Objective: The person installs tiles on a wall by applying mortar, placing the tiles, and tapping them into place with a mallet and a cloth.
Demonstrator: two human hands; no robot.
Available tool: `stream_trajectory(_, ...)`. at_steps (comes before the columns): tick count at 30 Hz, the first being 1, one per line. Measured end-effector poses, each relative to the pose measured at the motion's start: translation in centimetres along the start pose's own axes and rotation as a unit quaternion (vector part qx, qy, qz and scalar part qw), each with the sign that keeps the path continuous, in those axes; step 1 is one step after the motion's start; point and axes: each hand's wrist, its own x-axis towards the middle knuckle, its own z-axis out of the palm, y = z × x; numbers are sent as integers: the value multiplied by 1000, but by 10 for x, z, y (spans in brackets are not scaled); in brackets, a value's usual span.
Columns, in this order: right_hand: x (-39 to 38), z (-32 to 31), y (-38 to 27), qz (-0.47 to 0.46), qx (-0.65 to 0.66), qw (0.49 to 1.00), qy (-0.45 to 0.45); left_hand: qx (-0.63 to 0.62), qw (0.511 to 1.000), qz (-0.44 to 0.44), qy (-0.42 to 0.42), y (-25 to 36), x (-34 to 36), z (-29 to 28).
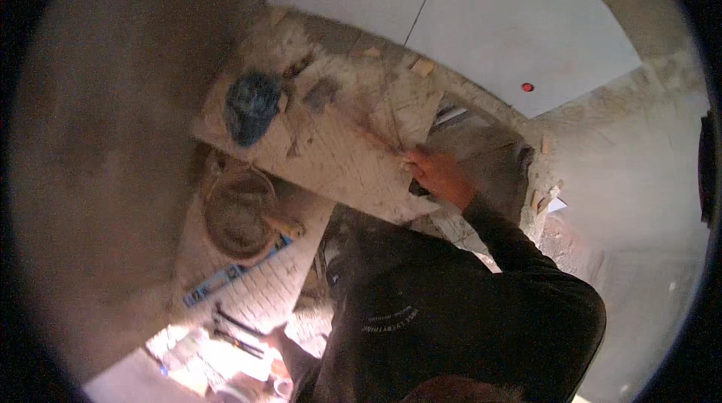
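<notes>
Under the right hand [440, 176], a tile [338, 143]

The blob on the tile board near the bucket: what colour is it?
Dark blue, seen in the head view: the blob lies on the pale tile board.
</notes>
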Motion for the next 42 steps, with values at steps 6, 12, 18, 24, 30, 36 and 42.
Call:
stream_trajectory(6, -9, -27, 11, 11, -51, 991, 122, -48, 982, 183, -15, 61, -55, 97)
stream_trajectory(12, 18, -15, -35, -68, 13, 982, 176, -146, 974, 155, 74, 83, 23, 27)
stream_trajectory(18, 25, 5, -26, -56, 241, 953, 174, -203, 941, 254, 97, 157, -7, -110)
stream_trajectory(24, 12, -14, -38, -79, 582, 809, -34, -217, 897, 377, 77, 216, -74, -318)
stream_trajectory(30, 75, -15, -59, -238, 631, 737, -41, -217, 791, 570, -33, 314, -193, -470)
stream_trajectory(36, 95, -5, -52, -154, 801, 572, -85, -88, 639, 750, -148, 460, -325, -470)
stream_trajectory(42, 97, -24, -33, -30, 825, 564, -27, -47, 549, 803, -226, 563, -380, -438)
